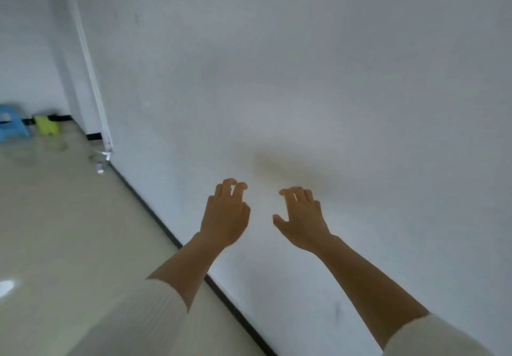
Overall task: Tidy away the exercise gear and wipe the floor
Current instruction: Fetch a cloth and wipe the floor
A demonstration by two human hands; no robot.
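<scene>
My left hand (225,213) and my right hand (300,216) are both stretched out in front of a plain white wall (304,78), side by side and a short gap apart. Their fingers are loosely spread and hold nothing. White sleeves cover both forearms near the bottom of the view. The glossy beige floor (63,217) lies to the left, meeting the wall along a dark skirting strip (155,211). No exercise gear or cloth shows in the head view.
At the far left stand a small blue stool (12,123) and a lime-green object (47,124) against the back wall. A white wall corner (94,92) juts out there, with a small clear item (100,159) on the floor at its foot.
</scene>
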